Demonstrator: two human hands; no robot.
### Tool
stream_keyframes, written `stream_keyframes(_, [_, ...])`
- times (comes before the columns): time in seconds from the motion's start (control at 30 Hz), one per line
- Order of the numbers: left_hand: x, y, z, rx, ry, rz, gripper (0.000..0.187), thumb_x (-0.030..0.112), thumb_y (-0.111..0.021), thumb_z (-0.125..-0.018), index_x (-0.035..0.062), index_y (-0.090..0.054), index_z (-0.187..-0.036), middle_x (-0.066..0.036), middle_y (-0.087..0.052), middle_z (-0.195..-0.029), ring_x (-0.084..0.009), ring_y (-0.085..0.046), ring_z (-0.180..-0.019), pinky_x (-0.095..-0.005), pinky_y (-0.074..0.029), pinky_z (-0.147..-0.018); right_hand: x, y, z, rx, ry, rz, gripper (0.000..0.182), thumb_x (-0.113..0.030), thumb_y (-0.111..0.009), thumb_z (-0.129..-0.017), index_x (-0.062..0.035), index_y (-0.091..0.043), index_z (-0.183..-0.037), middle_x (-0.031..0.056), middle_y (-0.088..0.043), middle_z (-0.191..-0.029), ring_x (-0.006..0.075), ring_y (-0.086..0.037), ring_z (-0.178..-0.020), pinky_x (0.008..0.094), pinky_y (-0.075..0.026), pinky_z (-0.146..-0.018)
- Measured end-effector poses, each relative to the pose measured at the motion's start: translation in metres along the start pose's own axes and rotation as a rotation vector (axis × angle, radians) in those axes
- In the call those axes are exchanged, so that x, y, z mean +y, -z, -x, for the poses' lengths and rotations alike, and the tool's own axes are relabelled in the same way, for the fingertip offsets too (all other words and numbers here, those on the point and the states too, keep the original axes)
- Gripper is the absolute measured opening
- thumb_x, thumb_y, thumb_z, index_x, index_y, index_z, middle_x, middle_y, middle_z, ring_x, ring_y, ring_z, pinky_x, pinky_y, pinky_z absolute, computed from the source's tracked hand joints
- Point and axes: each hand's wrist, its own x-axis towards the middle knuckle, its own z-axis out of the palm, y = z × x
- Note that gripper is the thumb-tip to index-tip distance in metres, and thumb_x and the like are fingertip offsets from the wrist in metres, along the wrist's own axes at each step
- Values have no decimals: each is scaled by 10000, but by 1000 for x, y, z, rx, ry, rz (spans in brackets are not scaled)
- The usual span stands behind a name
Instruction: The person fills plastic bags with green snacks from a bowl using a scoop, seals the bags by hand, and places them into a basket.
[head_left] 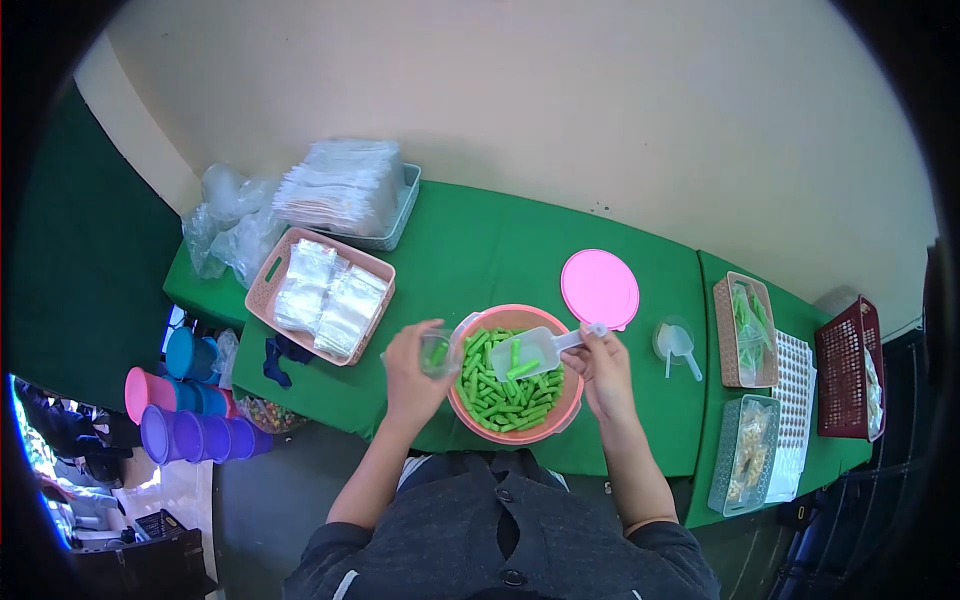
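Observation:
A round orange tub (575, 405) on the green-covered table holds many short green stick-like pieces (510, 405). Over its left rim, my left hand (412, 362) grips a small clear plastic cup (437, 352) with some green pieces inside. From the right, my right hand (600, 365) is closed on the handle of a translucent white scoop (530, 352), whose bowl carries a few green pieces above the heap. Behind the tub, to the right, lies a round pink lid (600, 290).
Left of the tub stand a basket (265, 295) of clear plastic bags and a basket (410, 205) of stacked white packets. At right are a clear container (675, 340) with a spoon, smaller baskets (745, 405) and a dark red basket (848, 400). Colored buckets (200, 435) sit at lower left.

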Motion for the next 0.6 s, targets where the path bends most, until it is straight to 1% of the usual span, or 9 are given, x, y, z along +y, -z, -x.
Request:
stream_keyframes(0.03, [3, 0, 1, -1, 0, 0, 574, 128, -793, -682, 83, -523, -1187, -113, -577, -1005, -295, -557, -974, -402, -405, -898, -8, -7, 4, 37, 68, 44, 155, -141, -546, -967, 6, -570, -924, 88, -645, -832, 156, -667, -746, 263, -587, -702])
stream_keyframes(0.1, [12, -4, 6, -189, -111, -22, 654, 154, -814, -623, 108, -509, -1200, -103, -569, -1058, -313, -541, -998, -425, -375, -914, -24, -23, 16, 44, 120, 111, 139, -118, -560, -956, 11, -567, -905, 88, -647, -828, 153, -664, -736, 265, -591, -697])
stream_keyframes(0.23, [29, -8, 12, -211, -218, -60, 697, 168, -839, -568, 95, -506, -1176, -106, -555, -1068, -314, -531, -1007, -427, -383, -910, -23, -45, 39, 30, 386, 302, 107, -54, -625, -904, 43, -593, -876, 88, -659, -806, 134, -654, -708, 258, -578, -677])
stream_keyframes(0.27, [31, -8, 13, -212, -222, -46, 711, 167, -840, -563, 99, -502, -1184, -102, -555, -1071, -313, -531, -1005, -429, -382, -910, -27, -49, 47, 31, 385, 303, 107, -54, -625, -904, 43, -593, -876, 88, -659, -806, 134, -654, -708, 258, -578, -677])
stream_keyframes(0.33, [34, -7, 14, -210, -224, -34, 724, 165, -840, -557, 103, -498, -1193, -98, -555, -1074, -311, -531, -1002, -431, -380, -910, -35, -55, 65, -21, 627, 823, 103, -32, -673, -857, 55, -623, -880, 100, -666, -779, 135, -654, -700, 255, -549, -652])
stream_keyframes(0.37, [34, -7, 14, -214, -201, -1, 725, 163, -837, -565, 110, -495, -1202, -98, -555, -1084, -312, -533, -1010, -436, -377, -912, -31, -50, 67, -58, 694, 880, 103, -26, -696, -830, 51, -647, -876, 115, -671, -780, 145, -664, -714, 261, -529, -629])
stream_keyframes(0.4, [35, -6, 13, -217, -178, 34, 726, 161, -835, -572, 117, -493, -1211, -99, -556, -1095, -312, -534, -1018, -442, -374, -914, -32, -51, 69, -59, 694, 879, 103, -26, -696, -830, 51, -647, -876, 115, -671, -780, 145, -664, -714, 261, -529, -629])
stream_keyframes(0.47, [36, -3, 13, -194, -165, 58, 747, 159, -844, -556, 111, -492, -1212, -89, -564, -1071, -305, -539, -1005, -433, -377, -912, -35, -54, 72, -86, 922, 900, 103, -11, -699, -818, 50, -647, -882, 126, -674, -789, 154, -660, -699, 254, -516, -608])
stream_keyframes(0.6, [33, -3, 16, -114, -171, 88, 752, 161, -873, -564, 96, -494, -1209, -73, -581, -1034, -244, -564, -970, -390, -427, -869, -38, -51, 74, -91, 961, 796, 101, -4, -692, -822, 58, -643, -886, 123, -685, -808, 146, -654, -702, 250, -510, -599])
